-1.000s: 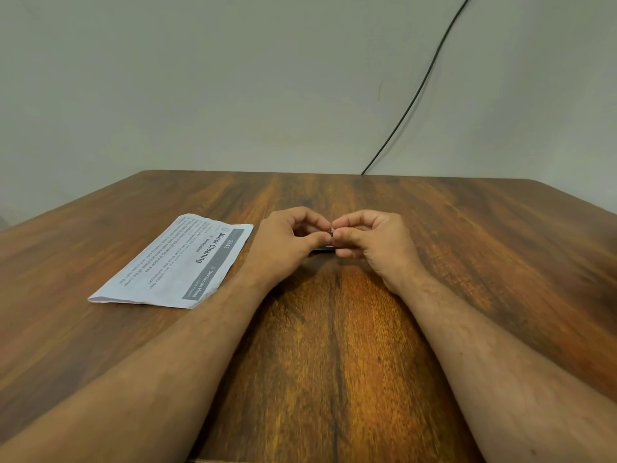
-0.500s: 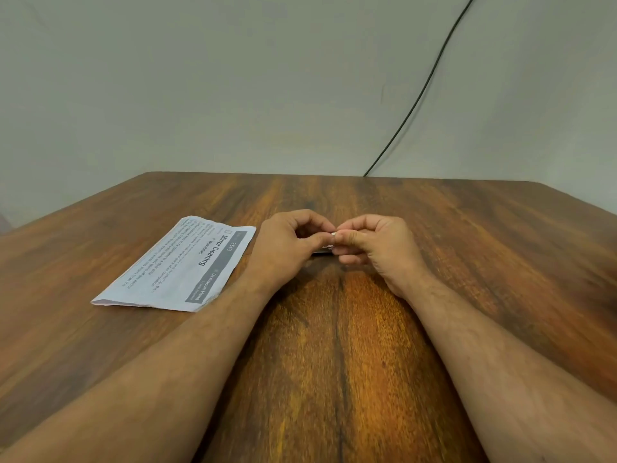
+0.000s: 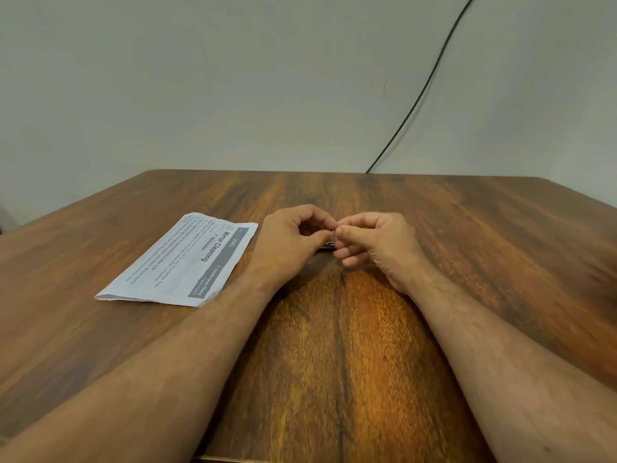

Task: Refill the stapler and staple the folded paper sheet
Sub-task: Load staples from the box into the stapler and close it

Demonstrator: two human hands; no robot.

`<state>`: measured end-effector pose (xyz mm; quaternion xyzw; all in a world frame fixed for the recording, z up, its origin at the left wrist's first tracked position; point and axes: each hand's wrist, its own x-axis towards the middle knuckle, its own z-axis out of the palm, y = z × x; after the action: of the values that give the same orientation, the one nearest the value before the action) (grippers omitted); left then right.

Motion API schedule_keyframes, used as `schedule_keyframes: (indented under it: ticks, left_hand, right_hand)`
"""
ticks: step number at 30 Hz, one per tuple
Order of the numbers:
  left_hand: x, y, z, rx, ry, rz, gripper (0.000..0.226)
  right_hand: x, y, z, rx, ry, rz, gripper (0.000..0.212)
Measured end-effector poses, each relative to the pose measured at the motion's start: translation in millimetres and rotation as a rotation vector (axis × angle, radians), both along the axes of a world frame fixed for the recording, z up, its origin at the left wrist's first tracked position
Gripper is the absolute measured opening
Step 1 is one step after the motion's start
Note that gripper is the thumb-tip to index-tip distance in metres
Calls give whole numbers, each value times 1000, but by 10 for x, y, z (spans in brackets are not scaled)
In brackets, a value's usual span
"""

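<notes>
Streaked reddish-brown wooden table (image 3: 367, 362), white paper sheet (image 3: 180, 265) with grey bands, black cable (image 3: 424, 91)

Left hand (image 3: 289, 243): knuckles up, fingers curled inward, thumb and forefinger tips pinched together at the midline.
Right hand (image 3: 374, 243): mirrors it, fingers curled, thumb laid over the forefinger in a pinch.
Meeting point: the fingertips of both hands touch.
Forearms: both bare, stretched forward from the near edge, converging toward the wrists.
Wrists: low, close to the surface.
</notes>
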<state>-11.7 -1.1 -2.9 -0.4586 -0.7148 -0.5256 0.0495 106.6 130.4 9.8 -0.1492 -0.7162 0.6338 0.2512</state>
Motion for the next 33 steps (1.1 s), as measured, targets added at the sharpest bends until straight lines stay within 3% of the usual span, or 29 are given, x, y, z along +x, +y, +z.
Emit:
schedule_keyframes:
  ticks: [2, 4, 6, 11, 19, 33]
  left_hand:
    - [4, 34, -17, -15, -3, 56, 25]
    - [-9, 78, -48, -83, 5, 151, 31]
    - [-14, 107, -69, -214, 75, 253, 33]
    - [43, 139, -80, -378, 230, 326, 33]
    - [49, 134, -71, -381, 143, 343, 19]
    - [87, 84, -37, -328, 82, 313, 16]
  right_hand:
    - [-24, 13, -38, 152, 20, -121, 8]
    - [-51, 64, -82, 495, 1, -330, 6]
    - [-53, 87, -112, 694, -23, -417, 10]
    - [-49, 81, -114, 824, -36, -425, 13]
    - [-65, 40, -76, 1065, -177, -349, 21]
    - [-92, 76, -110, 1125, -134, -357, 21]
